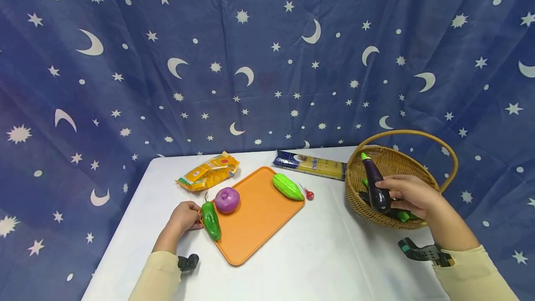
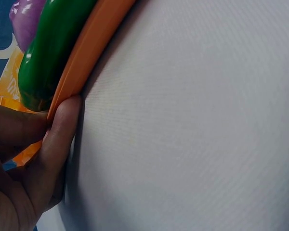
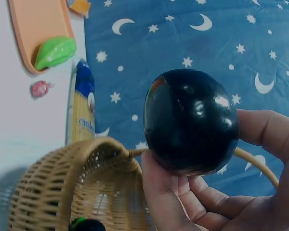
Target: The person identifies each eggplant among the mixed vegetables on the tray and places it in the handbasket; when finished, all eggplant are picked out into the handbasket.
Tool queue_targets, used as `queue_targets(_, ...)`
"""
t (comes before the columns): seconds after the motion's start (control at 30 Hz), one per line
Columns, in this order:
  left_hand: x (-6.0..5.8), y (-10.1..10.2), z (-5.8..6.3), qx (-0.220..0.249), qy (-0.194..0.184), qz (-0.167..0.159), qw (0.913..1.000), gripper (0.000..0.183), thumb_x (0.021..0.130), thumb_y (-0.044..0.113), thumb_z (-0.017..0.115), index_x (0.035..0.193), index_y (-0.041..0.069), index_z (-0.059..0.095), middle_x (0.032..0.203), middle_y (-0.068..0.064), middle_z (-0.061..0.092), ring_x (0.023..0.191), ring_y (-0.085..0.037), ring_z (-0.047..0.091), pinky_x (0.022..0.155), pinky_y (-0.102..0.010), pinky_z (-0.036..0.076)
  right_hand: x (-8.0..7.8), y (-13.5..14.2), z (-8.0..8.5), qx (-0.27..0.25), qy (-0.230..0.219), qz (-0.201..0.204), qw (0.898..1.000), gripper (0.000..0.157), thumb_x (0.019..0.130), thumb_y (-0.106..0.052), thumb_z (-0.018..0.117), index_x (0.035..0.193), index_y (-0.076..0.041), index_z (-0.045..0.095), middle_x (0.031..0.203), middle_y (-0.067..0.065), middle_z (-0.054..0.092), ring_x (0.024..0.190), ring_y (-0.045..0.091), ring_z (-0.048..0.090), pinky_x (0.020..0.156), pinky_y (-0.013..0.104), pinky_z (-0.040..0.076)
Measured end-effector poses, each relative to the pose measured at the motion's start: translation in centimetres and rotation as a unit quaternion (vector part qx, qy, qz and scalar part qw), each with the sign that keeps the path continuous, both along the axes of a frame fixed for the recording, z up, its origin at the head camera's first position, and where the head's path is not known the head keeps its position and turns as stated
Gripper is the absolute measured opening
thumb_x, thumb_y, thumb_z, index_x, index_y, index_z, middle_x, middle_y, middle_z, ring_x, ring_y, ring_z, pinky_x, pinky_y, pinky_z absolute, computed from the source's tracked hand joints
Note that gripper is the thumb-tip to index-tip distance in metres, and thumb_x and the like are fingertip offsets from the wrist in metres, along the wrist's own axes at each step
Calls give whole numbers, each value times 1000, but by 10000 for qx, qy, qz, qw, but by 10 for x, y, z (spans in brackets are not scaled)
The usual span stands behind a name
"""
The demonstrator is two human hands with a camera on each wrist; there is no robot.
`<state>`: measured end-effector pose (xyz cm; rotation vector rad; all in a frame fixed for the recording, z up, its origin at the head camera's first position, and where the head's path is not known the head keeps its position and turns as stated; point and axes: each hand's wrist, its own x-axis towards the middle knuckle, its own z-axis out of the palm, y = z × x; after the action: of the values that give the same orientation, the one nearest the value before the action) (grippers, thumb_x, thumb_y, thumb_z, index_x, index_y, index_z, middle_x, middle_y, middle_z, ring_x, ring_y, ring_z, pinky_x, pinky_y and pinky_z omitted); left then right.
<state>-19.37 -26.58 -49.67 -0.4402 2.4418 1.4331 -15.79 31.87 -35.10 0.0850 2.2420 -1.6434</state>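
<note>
My right hand point(image 1: 411, 194) grips a dark purple eggplant point(image 1: 375, 185) by its thick lower part, its green tip pointing up, at the wicker basket point(image 1: 354, 201). In the right wrist view the eggplant's round end point(image 3: 192, 122) faces the camera, above the basket. Between thumb and fingers, my left hand point(image 1: 183, 218) pinches the left rim of the orange tray point(image 1: 255, 222); the left wrist view shows the pinched rim point(image 2: 89, 45). A green pepper point(image 1: 210, 220) lies along that rim, beside a purple onion point(image 1: 227, 200). At the tray's far right lies a light green ridged vegetable point(image 1: 287, 186).
Dark and green vegetables point(image 1: 403, 216) lie inside the basket, partly hidden by my hand; its tall handle point(image 1: 411, 133) arches over it. A spaghetti pack point(image 1: 313, 164) reaches the basket's left side. A red lollipop point(image 1: 309, 195) and an orange bag point(image 1: 211, 172) lie near the tray.
</note>
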Motion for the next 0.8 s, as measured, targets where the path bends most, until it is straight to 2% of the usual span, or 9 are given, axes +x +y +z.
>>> queue_targets(0.07,0,0,0,-13,13,-4,10000,21,89,-8,50,109,-9,59,95,-20,59,64,-18,67,60,-30,62,0,5,-1,-73,-10,-10,10000,61,102,-26,57,142,16,37,118,11,58,95,15,67,85,35,61)
queue_targets(0.23,0,-1,-2,-19,40,-1,10000,21,89,-7,50,108,-9,59,95,-20,59,65,-18,67,60,-30,62,-1,18,-5,-196,-98,-147,9997,63,103,-26,56,144,16,34,110,3,61,92,15,69,84,36,62)
queue_targets(0.4,0,-1,-2,2,38,4,10000,21,89,-7,50,108,-9,59,95,-20,59,64,-18,67,60,-30,62,-4,31,-9,-127,-233,-421,9988,52,101,-27,60,137,9,50,108,5,61,90,16,69,84,38,62)
queue_targets(0.47,0,-1,-2,9,37,4,10000,21,90,-7,50,108,-9,59,95,-20,59,64,-18,67,60,-30,62,-5,35,-9,-86,-282,-524,9982,51,100,-28,61,135,8,52,105,6,62,89,16,69,83,38,62)
queue_targets(0.63,0,-1,-2,23,32,17,10000,20,91,-6,49,108,-9,59,95,-19,59,65,-18,67,61,-30,63,-10,42,-12,98,-352,-658,9972,63,100,-30,61,140,14,40,103,4,61,86,14,68,82,37,63)
queue_targets(0.8,0,0,-3,8,37,38,10000,19,91,-7,49,107,-9,59,90,-17,59,65,-17,67,61,-30,63,-13,46,-18,262,-400,-736,9961,68,100,-29,61,140,19,35,103,6,61,85,13,66,81,37,63)
